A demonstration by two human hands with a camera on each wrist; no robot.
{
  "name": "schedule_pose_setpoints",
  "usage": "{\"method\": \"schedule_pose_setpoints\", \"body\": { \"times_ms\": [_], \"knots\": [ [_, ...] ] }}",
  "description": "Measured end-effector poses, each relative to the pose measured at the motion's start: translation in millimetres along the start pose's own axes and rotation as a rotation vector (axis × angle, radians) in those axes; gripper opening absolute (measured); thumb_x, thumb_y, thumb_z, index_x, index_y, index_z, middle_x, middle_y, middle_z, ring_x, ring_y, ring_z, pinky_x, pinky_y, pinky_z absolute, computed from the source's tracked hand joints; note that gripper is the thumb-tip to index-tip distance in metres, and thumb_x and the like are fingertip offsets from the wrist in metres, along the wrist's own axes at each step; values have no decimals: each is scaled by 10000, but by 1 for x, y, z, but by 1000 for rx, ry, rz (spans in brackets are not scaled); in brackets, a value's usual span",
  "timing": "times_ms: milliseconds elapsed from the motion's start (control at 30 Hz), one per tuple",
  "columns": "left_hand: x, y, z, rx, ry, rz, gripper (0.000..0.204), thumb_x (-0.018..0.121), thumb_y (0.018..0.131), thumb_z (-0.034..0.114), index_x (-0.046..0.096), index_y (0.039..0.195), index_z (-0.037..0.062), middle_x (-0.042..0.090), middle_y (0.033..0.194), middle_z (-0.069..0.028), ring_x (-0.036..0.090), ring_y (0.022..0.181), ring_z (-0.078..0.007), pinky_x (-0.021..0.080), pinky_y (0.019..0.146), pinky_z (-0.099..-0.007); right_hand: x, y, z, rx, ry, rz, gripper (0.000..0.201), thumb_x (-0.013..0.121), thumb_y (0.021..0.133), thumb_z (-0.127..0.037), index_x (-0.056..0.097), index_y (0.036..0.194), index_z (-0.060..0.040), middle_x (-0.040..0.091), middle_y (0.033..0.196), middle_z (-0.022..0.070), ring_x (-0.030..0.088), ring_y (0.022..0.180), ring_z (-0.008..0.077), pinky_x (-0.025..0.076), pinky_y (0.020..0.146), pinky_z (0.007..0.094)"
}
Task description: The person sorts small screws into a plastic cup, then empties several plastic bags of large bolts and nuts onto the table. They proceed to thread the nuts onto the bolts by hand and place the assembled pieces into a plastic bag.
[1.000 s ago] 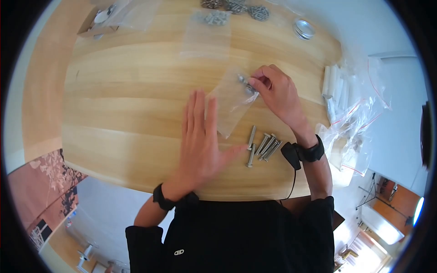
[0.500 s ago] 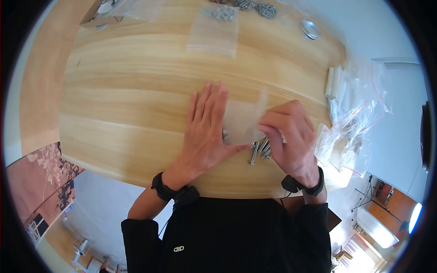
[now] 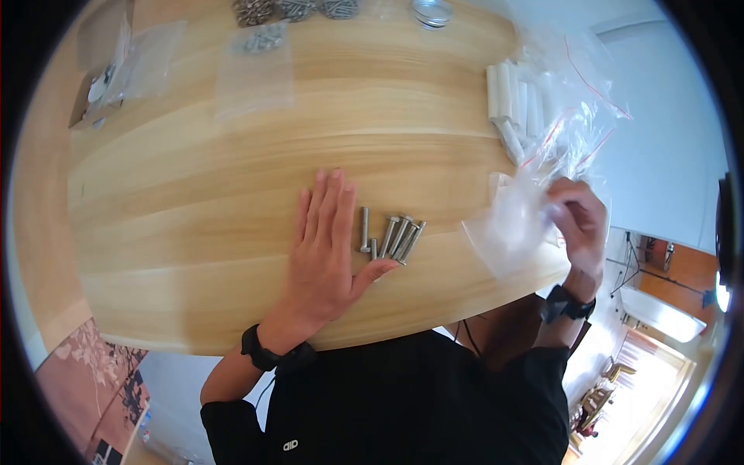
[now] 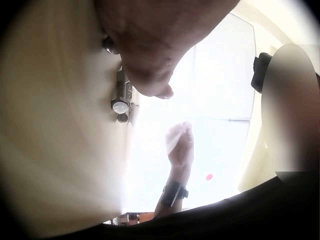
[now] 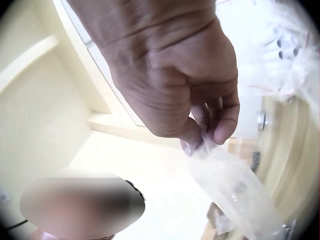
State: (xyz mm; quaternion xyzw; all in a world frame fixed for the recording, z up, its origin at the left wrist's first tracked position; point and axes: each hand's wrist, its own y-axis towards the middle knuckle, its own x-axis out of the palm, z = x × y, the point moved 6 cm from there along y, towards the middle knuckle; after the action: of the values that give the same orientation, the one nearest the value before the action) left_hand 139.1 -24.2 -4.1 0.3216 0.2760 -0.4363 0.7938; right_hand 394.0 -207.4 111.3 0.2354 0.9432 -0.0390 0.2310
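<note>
Your right grip [image 3: 577, 221] pinches a plastic bag [image 5: 227, 177]; your left grip [image 3: 322, 240] is straight-fingered, bolts [image 3: 401, 235] just right of it. Setting the bag aside seems the step; next likely calls for release.

- Your right hand [image 3: 580, 229] and the bag [image 3: 508, 232] it pinched were blurred in the head view.
- You could not tell whether the bag held anything; its far end ran off the right wrist view's bottom edge.
- Your left hand [image 3: 322, 240] hid part of the bolts [image 3: 399, 235].
- The head view's top edge cropped the metal piles [image 3: 296, 8], their pieces too small to count.
</note>
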Motion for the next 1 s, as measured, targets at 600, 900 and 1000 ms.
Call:
{"method": "schedule_pose_setpoints", "body": {
  "times_ms": [600,900,1000],
  "knots": [
    [-1,15,21,129,4,-170,1046,674,846,599,277,1571,-44,278,1628,-272,240,1521,-458,218,1237,-575,86,-3,-53,-310,-669,60,277,706,799,86,698,1057,-13,679,1145,149,671,949,339,558,770,426],
    [-65,87,-122,90,621,45,462,593,973,164,539,1367,-71,559,1427,-277,552,1327,-422,494,1066,-496,123,20,-50,-324,-413,-100,229,702,832,73,679,1044,-11,677,1082,146,673,890,346,572,706,406],
    [-53,43,-89,168,798,-58,384,577,929,55,595,1291,-75,649,1315,-250,648,1226,-362,592,896,-398,138,42,-54,-322,-373,-135,220,687,869,64,655,1077,-2,668,1049,154,658,898,368,565,742,421]
  ]
}}
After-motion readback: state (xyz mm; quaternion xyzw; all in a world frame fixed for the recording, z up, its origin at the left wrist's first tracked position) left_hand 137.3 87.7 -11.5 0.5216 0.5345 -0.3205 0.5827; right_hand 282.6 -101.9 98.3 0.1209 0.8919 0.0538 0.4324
